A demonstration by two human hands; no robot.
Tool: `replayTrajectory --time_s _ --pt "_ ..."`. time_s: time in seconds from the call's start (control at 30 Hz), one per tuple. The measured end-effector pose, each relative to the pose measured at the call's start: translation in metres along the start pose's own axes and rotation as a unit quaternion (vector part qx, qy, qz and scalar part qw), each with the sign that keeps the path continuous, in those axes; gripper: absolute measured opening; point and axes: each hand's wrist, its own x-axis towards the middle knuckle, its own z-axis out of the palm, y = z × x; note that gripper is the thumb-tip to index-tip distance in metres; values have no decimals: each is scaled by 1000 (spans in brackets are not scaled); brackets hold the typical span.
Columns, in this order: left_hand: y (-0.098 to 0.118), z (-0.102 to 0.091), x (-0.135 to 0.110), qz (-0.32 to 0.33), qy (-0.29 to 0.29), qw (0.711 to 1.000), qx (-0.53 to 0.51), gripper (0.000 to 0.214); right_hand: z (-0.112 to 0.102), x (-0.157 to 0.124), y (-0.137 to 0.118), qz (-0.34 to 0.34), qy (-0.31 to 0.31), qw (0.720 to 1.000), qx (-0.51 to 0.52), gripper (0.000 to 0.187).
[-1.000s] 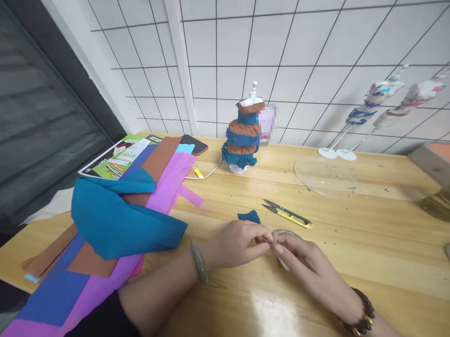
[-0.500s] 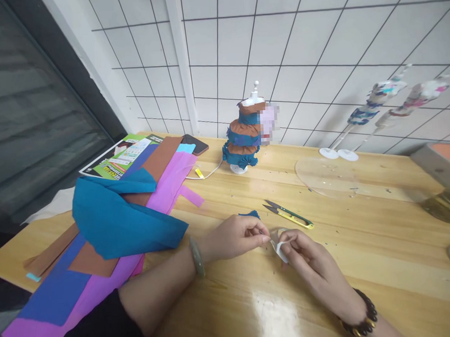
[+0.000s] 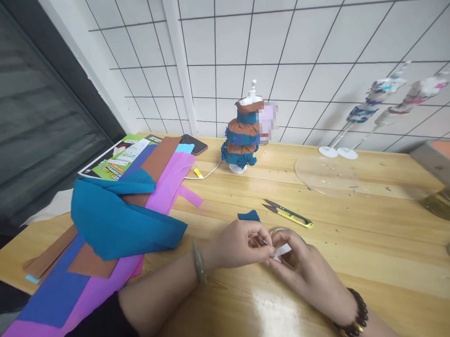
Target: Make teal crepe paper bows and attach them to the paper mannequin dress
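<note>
Above the front part of the table, my left hand (image 3: 246, 242) and my right hand (image 3: 307, 264) meet at the fingertips. Both are closed in a pinch on a small white strip (image 3: 283, 250), which looks like tape or its backing paper. My fingers hide part of it. Just behind the right fingers shows the edge of a ring, perhaps a tape roll (image 3: 278, 230). A small pleated blue paper piece (image 3: 249, 216) lies beyond my left hand. The yellow-handled thread snips (image 3: 288, 213) rest farther back, blades pointing left.
Sheets of crepe paper (image 3: 119, 218) cover the table's left side, partly over a green booklet (image 3: 109, 163). A dress form (image 3: 245, 128) in brown and blue paper stands at the back. Two more forms (image 3: 360, 113), a clear disc (image 3: 322, 176) and a phone (image 3: 194, 144) are also there.
My hands have come closer together, the fingertips now meeting. The white strip, which hung down between them, is now held up between the fingers.
</note>
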Motion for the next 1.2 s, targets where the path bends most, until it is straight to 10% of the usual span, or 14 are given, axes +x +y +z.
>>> replayTrajectory --time_s 0.37,0.53,0.7,1.2 --pt "3 -34 5 21 102 988 118 31 -5 1 -2 -55 37 997 -44 22" --pt "-1 -35 6 84 174 891 410 42 -4 -1 -1 -37 33 998 -38 11" --pt "-16 -23 7 54 174 852 490 34 -3 0 -1 -39 30 998 -35 12" --pt "-13 -13 11 97 195 909 357 3 0 0 -4 14 75 995 70 21"
